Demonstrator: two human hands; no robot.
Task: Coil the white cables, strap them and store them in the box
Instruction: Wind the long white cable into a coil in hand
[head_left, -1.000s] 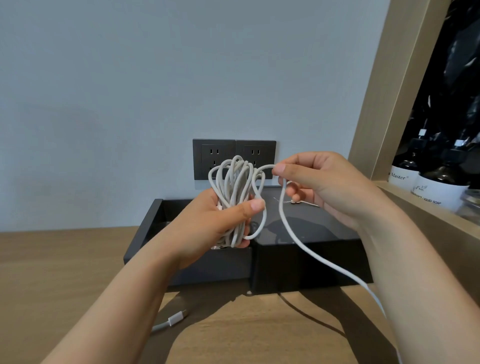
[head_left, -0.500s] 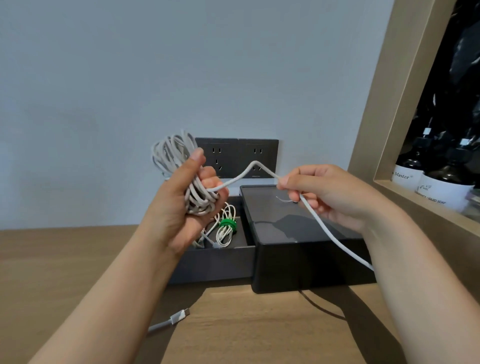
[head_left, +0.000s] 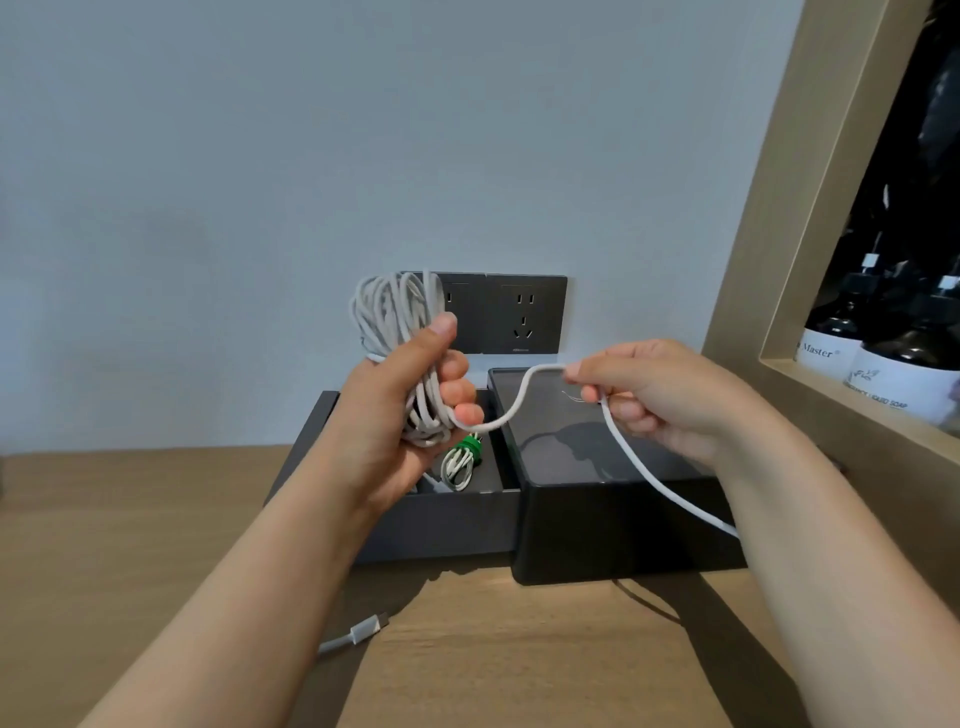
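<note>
White cable (head_left: 513, 406) now sags — left hand (head_left: 387, 415) nearer right hand (head_left: 667, 397)

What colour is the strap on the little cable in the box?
Green. The strap on the small cable shows best in the head view.

Two dark wall sockets (head_left: 525, 315) sit right in front of me, above the wooden desk (head_left: 130, 525). Off to my right, a wood-framed shelf (head_left: 763, 218) has dark liquid soap bottles (head_left: 906, 364).
</note>
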